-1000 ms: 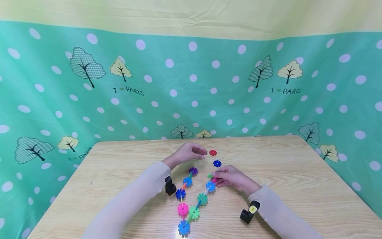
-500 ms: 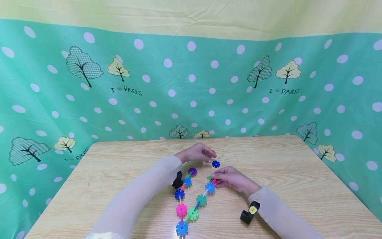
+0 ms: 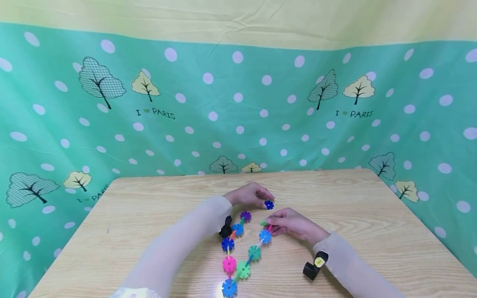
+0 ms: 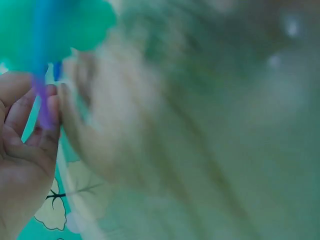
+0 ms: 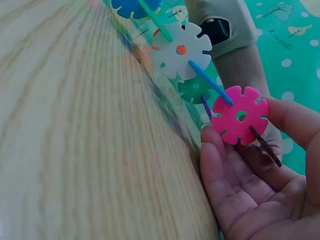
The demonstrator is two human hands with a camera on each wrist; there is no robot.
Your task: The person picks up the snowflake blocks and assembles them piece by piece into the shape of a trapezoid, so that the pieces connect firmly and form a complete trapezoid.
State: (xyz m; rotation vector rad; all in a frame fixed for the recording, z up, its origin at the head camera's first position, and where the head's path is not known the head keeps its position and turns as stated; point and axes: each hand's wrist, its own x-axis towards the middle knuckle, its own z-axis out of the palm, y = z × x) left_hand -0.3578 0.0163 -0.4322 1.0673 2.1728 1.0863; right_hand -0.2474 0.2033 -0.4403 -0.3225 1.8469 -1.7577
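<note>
A chain of slotted plastic discs point(image 3: 243, 270) bends in a V on the table in the head view. My right hand point(image 3: 290, 223) pinches the pink disc point(image 5: 241, 116) at its right end, where a green disc point(image 3: 263, 223) also sticks out. In the right wrist view, thumb and fingers sit on opposite edges of the pink disc. My left hand point(image 3: 251, 194) has its fingertips at a loose dark blue disc point(image 3: 269, 205), which lies in place; a firm hold is not visible. A purple disc point(image 3: 245, 216) ends the left branch.
The wooden table point(image 3: 167, 207) meets a green dotted curtain point(image 3: 208, 124) at the back. Most of the left wrist view is blurred, with a green disc point(image 4: 75, 25) of the chain close to the lens. Black wrist cameras point(image 3: 312, 270) hang under both sleeves.
My left hand has moved right, then down to the dark blue disc, and now covers the red disc behind it. My right hand keeps its pinch; the chain has shifted slightly right and nearer.
</note>
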